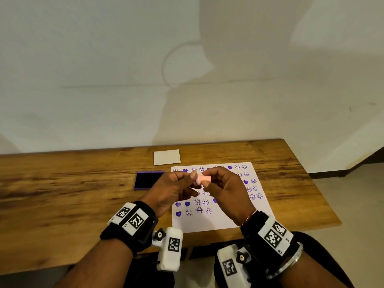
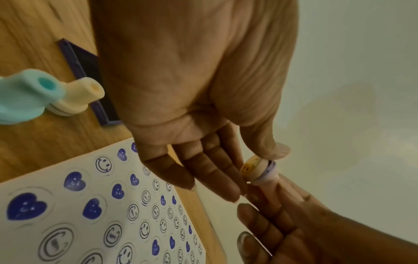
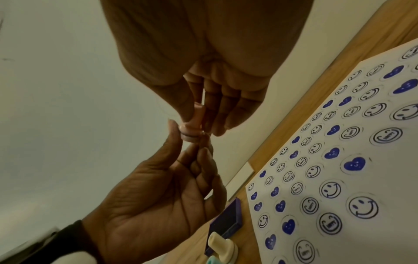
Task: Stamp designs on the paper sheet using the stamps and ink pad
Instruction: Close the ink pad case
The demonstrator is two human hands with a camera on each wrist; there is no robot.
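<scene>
- Right hand (image 1: 224, 190) is raised above the paper sheet (image 1: 220, 220); thumb and fingers pinch the handle of a pink stamp (image 1: 202, 179), which lies sideways in the air.
- Left hand (image 1: 172, 188) meets it from the other side; thumb and fingertips pinch the stamp's round base cap, the remaining fingers loosely extended.
- Left wrist view: the cap end carries a yellow smiley label, with a purple-stained ring (image 2: 270, 172) just behind it.
- Paper sheet lies flat on the wooden tabletop (image 1: 72, 196), directly under both hands, covered with rows of purple hearts and smiley faces.
- Left of the sheet, near its far corner: purple ink pad (image 1: 148, 180), uncovered, dark pad surface exposed.
- Wrist views show 2 more stamps standing touching each other on the tabletop beside the ink pad: a cream stamp (image 2: 76, 100) and a teal stamp (image 2: 24, 100).
- Beyond the ink pad and sheet: a white rectangular piece (image 1: 166, 156) lies flat near the tabletop's far edge.
- Behind the tabletop: plain pale wall (image 1: 124, 59).
</scene>
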